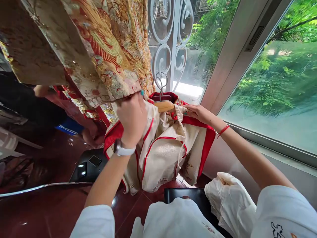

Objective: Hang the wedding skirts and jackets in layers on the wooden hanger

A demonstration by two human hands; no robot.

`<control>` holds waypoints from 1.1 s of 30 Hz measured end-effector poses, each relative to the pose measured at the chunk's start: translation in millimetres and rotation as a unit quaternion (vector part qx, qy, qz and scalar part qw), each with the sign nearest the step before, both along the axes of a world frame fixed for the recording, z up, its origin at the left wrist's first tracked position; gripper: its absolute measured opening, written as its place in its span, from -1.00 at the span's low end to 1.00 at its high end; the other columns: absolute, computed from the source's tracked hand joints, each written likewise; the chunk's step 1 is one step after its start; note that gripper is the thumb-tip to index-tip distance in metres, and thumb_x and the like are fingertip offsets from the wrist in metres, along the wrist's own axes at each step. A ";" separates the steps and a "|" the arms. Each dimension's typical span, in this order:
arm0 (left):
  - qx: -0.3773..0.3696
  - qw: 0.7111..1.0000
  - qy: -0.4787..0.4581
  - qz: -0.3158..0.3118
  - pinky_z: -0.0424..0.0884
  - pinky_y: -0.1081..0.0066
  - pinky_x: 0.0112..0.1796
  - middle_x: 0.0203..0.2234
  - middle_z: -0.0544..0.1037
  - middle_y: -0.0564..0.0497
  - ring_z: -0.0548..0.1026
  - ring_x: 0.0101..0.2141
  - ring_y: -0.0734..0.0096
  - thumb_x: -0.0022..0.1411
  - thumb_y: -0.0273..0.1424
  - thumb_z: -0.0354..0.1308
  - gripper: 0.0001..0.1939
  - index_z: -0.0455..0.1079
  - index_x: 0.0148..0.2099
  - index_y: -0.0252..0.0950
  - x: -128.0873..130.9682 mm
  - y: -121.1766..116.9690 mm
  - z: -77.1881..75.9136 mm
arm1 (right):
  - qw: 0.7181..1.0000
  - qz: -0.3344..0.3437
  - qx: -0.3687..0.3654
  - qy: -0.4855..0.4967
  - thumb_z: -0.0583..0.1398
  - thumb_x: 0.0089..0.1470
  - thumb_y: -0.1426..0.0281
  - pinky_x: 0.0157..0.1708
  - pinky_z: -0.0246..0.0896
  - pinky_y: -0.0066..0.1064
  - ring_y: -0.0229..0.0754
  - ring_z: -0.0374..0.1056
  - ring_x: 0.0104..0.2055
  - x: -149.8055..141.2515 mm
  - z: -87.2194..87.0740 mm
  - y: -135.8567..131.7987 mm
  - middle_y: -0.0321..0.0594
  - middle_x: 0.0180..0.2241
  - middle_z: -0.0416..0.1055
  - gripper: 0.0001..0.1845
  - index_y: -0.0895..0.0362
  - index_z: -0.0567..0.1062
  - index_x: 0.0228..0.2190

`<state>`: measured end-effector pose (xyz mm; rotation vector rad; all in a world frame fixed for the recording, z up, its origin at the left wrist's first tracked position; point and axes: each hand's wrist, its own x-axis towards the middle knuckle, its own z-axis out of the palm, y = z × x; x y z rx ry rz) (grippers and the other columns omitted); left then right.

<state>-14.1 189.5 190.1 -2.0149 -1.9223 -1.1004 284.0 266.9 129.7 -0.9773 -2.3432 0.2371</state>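
A cream garment with red trim point(160, 155) hangs on a wooden hanger point(163, 106) with a metal hook, low in front of me. My left hand point(132, 120) is curled at the garment's left shoulder, just below the hem of a gold embroidered garment point(111, 56). Its back faces me and hides most of the fingers; it looks closed on the cream cloth. At the hanger's right end, my right hand point(201, 114) pinches the garment's right shoulder between thumb and fingers. A cream cord point(180, 127) dangles down the garment's front.
White scrollwork point(170, 43) and a sliding window point(272, 99) border the right side. A black case-like object point(91, 163) and pale cable point(44, 187) lie on the dark red floor at left. White cloth point(229, 195) lies near my right arm. Another person's arm shows at far left.
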 end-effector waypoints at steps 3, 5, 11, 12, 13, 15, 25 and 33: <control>0.048 0.999 0.004 -0.013 0.23 -0.01 0.22 0.15 0.44 -0.31 0.34 0.22 -0.01 0.47 -0.29 -0.25 -0.51 0.33 0.21 -0.40 23.4 -6.3 -42.4 | 1.000 0.010 -0.013 0.019 0.08 0.27 0.29 -0.04 0.35 -0.20 0.01 0.48 -0.03 -2.1 -4.7 2.6 -0.09 0.03 0.53 -0.58 0.06 0.49 0.10; 0.057 0.997 0.010 -0.052 0.09 -0.01 0.30 0.33 0.23 -0.32 0.16 0.33 0.00 0.44 -0.31 -0.19 -0.47 0.19 0.34 -0.42 15.1 -0.8 -66.4 | 0.999 0.005 -0.016 0.036 0.06 0.28 0.31 -0.01 0.34 -0.18 0.01 0.47 0.00 -3.5 -8.0 5.9 -0.09 0.03 0.53 -0.58 0.06 0.50 0.10; -0.073 0.977 -0.024 -0.198 0.18 0.03 0.26 0.30 0.32 -0.20 0.28 0.27 0.11 0.35 -0.34 -0.13 -0.43 0.20 0.36 -0.31 -64.4 27.6 -60.9 | 0.982 -0.080 0.016 0.169 0.01 0.33 0.17 0.05 0.33 -0.15 -0.03 0.42 0.03 7.9 -22.8 12.8 -0.05 0.01 0.50 -0.57 0.07 0.52 0.03; -0.105 0.972 -0.023 -0.211 0.27 0.05 0.21 0.23 0.41 -0.19 0.38 0.19 0.10 0.33 -0.32 -0.09 -0.45 0.28 0.31 -0.30 -75.7 29.8 -53.7 | 0.975 -0.094 0.017 0.199 0.02 0.32 0.13 0.03 0.35 -0.15 -0.03 0.42 0.02 13.5 -28.3 10.4 -0.04 0.01 0.49 -0.55 0.07 0.51 0.04; -0.129 0.968 -0.019 -0.213 0.34 0.06 0.15 0.15 0.49 -0.19 0.46 0.11 0.09 0.30 -0.29 -0.04 -0.48 0.36 0.25 -0.30 -84.5 31.2 -47.4 | 0.971 -0.100 0.014 0.217 0.05 0.29 0.10 0.03 0.36 -0.15 -0.03 0.42 0.03 19.5 -34.8 6.4 -0.03 0.02 0.48 -0.53 0.08 0.49 0.06; -0.144 0.969 0.000 -0.199 0.41 0.10 0.07 0.04 0.56 -0.18 0.52 0.00 0.08 0.27 -0.24 0.02 -0.55 0.44 0.13 -0.29 -94.6 32.4 -40.4 | 0.971 -0.103 0.009 0.216 0.18 0.17 0.07 0.12 0.31 -0.11 0.01 0.38 0.11 30.9 -50.1 -5.4 -0.01 0.09 0.42 -0.42 0.08 0.42 0.14; -0.053 0.982 0.158 -0.093 0.38 0.13 -0.07 -0.14 0.56 -0.21 0.48 -0.06 -0.02 0.37 -0.23 -0.07 -0.65 0.42 0.02 -0.27 -77.5 33.6 -65.4 | 0.951 -0.155 -0.067 0.259 0.03 -0.10 0.46 0.16 0.26 -0.04 0.02 0.45 0.03 61.5 -71.4 -6.2 -0.12 -0.13 0.61 -0.47 0.12 0.60 -0.10; 0.036 0.991 0.107 -0.076 0.32 0.07 0.04 -0.05 0.46 -0.23 0.39 0.02 -0.05 0.37 -0.19 -0.03 -0.64 0.39 0.09 -0.23 -74.1 20.4 -73.4 | 0.944 -0.211 -0.035 0.252 0.12 -0.04 0.39 0.21 0.17 0.02 0.05 0.36 0.11 59.0 -75.9 -14.2 0.00 0.02 0.48 -0.46 0.14 0.47 0.03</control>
